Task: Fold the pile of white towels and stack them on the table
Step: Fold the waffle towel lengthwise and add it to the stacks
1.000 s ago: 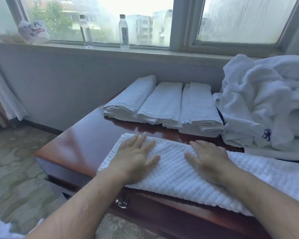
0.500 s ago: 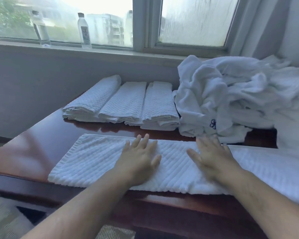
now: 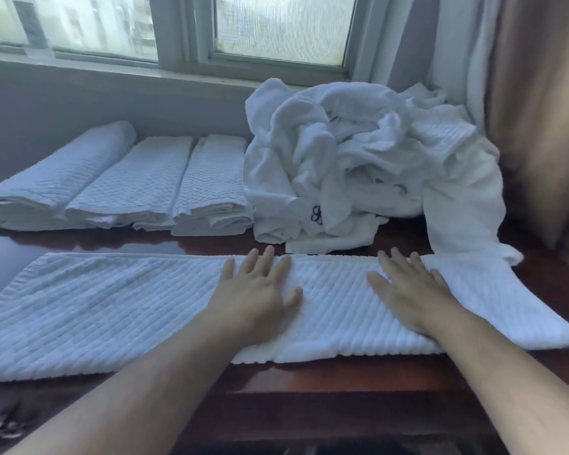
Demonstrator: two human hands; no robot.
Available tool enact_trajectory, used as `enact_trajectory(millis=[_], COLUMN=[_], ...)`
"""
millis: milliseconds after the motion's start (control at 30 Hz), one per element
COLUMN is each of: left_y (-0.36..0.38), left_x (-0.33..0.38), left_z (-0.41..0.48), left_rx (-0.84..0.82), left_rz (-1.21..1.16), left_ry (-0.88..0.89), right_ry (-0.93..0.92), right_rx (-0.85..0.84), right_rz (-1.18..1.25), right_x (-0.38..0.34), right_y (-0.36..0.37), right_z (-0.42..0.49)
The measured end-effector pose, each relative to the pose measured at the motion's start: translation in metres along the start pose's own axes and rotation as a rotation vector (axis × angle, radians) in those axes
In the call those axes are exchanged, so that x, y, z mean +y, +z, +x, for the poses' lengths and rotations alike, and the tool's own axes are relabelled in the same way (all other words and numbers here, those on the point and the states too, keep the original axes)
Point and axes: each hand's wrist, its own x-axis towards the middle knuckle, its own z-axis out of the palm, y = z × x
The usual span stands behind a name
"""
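Note:
A long white ribbed towel (image 3: pixel 112 307), folded into a strip, lies flat across the front of the dark wooden table (image 3: pixel 309 376). My left hand (image 3: pixel 257 290) rests palm down on its middle with fingers spread. My right hand (image 3: pixel 408 290) lies flat on it further right, fingers apart. Three folded white towels (image 3: pixel 135 185) sit side by side at the back left. A crumpled pile of white towels (image 3: pixel 358 159) stands at the back right, one end hanging down to the strip's right end.
A window sill (image 3: pixel 112 67) and grey wall run behind the table. A brown curtain (image 3: pixel 539 110) hangs at the right. A bottle (image 3: pixel 30 24) stands blurred on the sill at the top left.
The view has swung to the right, so the pile is now central. Both hands have slid to the right along the strip, still flat on it.

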Motion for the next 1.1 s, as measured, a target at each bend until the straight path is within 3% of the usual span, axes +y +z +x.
enact_trajectory(millis=[100,200,300,433,567,900,1100], left_y=[-0.006,-0.007,0.002,0.019,0.026,0.028,0.025], left_x=[0.027,0.067,0.098,0.113,0.111,0.102,0.104], left_z=[0.008,0.020,0.033,0.044,0.046,0.033,0.030], left_rx=[-0.002,0.119,0.124,0.060,0.088,0.095,0.095], left_rz=[-0.032,-0.018,-0.005,-0.007,-0.026,-0.005,-0.019], left_ry=[-0.058,0.135,0.273,0.275,0.267,0.305,0.296], right_ry=[-0.026,-0.025,0.097,0.222,0.256,0.364,0.267], right_rx=[-0.004,0.010,0.025,0.015,0.110,0.184,0.379], right_rz=[0.041,0.054,-0.005,0.002,0.006,0.086,0.463], right_x=[0.013,0.028,0.053,0.086,0.109,0.104,0.084], right_y=[-0.003,-0.003,-0.007,-0.011,-0.016,-0.011,-0.015], right_z=[0.000,-0.001,0.000,0.009,0.018,-0.004,-0.046])
